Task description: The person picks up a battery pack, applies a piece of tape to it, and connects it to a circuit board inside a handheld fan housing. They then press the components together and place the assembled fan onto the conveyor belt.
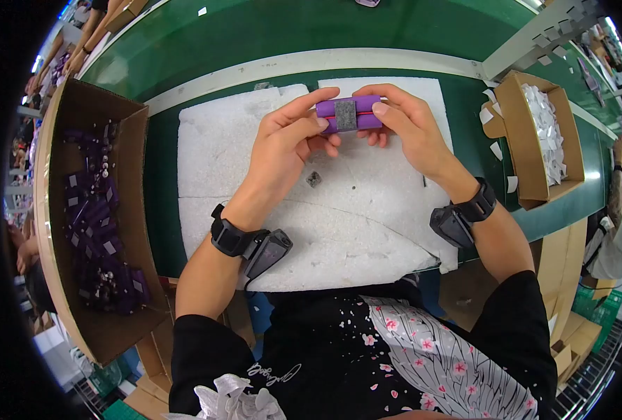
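Between my two hands is a purple battery pack, made of two cylinders lying side by side with a thin red line between them. A grey foam pad sits across its middle. My left hand pinches the left end with thumb and fingers. At the other end, my right hand grips it the same way, thumb on top. The pack is held level above a white foam board. A small dark grey foam piece lies on the board just below my left fingers.
At left stands a deep cardboard box with many purple battery packs. A smaller carton at right holds white pieces. A pale rail crosses beyond the board on the green surface. Other people work at both sides.
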Demonstrator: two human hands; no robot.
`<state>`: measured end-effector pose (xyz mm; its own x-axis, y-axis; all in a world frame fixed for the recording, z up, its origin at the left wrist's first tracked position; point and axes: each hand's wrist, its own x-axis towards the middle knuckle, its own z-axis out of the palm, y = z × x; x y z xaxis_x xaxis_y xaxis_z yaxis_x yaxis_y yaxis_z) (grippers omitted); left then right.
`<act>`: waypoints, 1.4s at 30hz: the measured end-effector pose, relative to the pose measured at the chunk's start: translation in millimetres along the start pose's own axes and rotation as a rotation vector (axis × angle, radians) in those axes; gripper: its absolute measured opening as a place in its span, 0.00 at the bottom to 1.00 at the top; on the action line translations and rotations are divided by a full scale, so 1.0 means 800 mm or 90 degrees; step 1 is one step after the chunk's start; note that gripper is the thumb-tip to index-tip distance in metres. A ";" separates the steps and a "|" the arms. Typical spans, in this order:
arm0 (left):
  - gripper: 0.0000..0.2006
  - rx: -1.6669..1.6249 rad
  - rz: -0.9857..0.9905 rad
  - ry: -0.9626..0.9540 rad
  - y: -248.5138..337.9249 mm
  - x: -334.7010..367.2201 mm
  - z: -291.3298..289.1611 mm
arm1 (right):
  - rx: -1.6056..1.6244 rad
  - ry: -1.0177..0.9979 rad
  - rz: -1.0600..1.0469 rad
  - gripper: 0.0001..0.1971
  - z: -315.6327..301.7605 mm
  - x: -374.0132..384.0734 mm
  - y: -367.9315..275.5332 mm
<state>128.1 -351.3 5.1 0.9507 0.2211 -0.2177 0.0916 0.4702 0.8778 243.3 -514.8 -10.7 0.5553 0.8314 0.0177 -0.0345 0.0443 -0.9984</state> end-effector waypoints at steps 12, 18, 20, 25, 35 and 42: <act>0.19 0.022 -0.007 0.003 -0.001 -0.003 0.004 | -0.004 -0.001 0.004 0.14 0.006 -0.004 -0.004; 0.19 0.047 0.001 -0.003 -0.005 -0.003 0.004 | -0.039 0.001 0.015 0.13 0.007 -0.005 -0.004; 0.18 0.054 0.003 -0.005 -0.006 -0.003 0.004 | -0.045 -0.003 0.021 0.13 0.007 -0.005 -0.003; 0.17 0.082 -0.004 -0.003 -0.007 -0.002 0.001 | -0.051 -0.018 0.030 0.13 0.005 -0.003 -0.002; 0.14 0.090 0.004 0.013 -0.007 -0.002 0.002 | -0.055 -0.034 0.015 0.16 0.003 -0.004 -0.002; 0.13 0.071 0.004 0.026 -0.006 -0.003 0.003 | -0.035 -0.032 0.008 0.19 0.004 -0.005 -0.004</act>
<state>126.0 -356.0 2.5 0.9387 0.2590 -0.2275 0.1208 0.3708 0.9208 238.7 -516.9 -7.1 0.5127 0.8585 0.0061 0.0055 0.0038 -1.0000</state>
